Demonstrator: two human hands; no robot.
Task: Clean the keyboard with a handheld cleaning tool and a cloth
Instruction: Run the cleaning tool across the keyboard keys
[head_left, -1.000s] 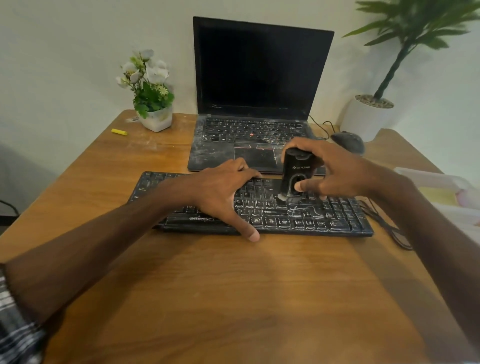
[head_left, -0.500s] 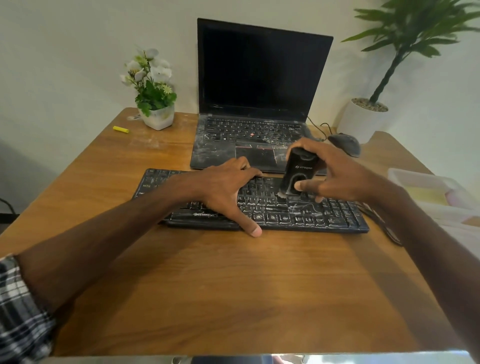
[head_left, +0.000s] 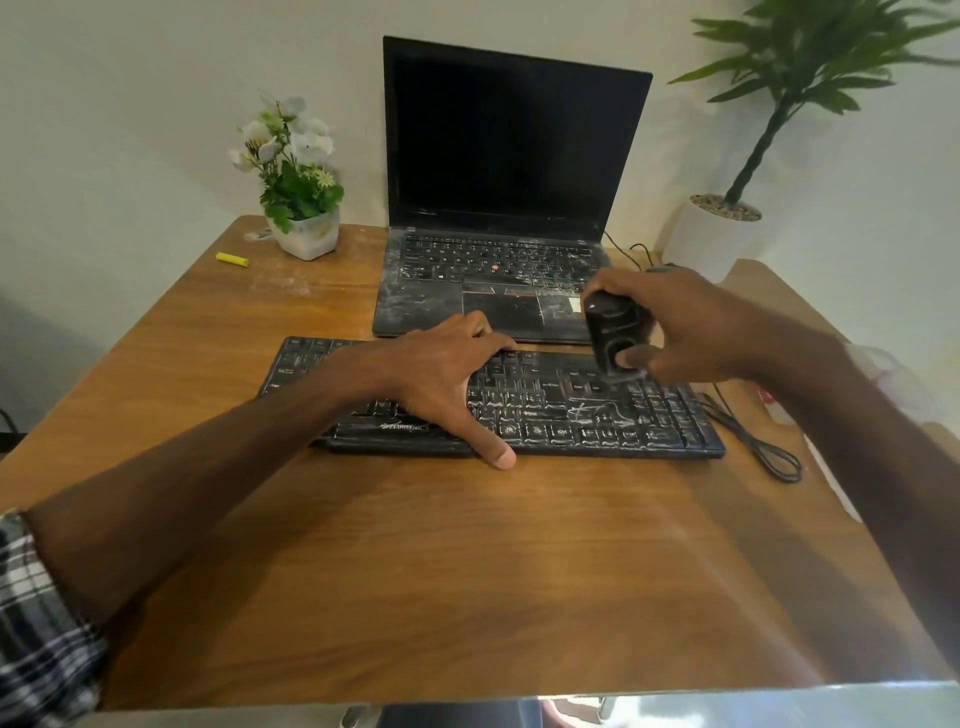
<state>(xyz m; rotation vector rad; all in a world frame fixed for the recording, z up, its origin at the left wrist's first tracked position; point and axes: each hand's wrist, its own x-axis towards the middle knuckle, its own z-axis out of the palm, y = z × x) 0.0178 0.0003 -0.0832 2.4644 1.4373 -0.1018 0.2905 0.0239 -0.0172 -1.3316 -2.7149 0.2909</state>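
Head view: right hand (head_left: 691, 327) grips the cleaner (head_left: 615, 335), nozzle on the dusty keyboard (head_left: 597, 415) upper right; left hand (head_left: 447, 384) flat, pinning it mid-desk. Risk: dust scatters onto the laptop (head_left: 498, 280) if the stroke's too fast

Black keyboard (head_left: 571, 410) streaked white; plaid sleeve (head_left: 36, 623); brown wood table (head_left: 467, 571)

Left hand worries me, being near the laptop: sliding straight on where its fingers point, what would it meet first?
Probably the front edge of the dusty black laptop, just beyond the dusty black keyboard; depth uncertain.
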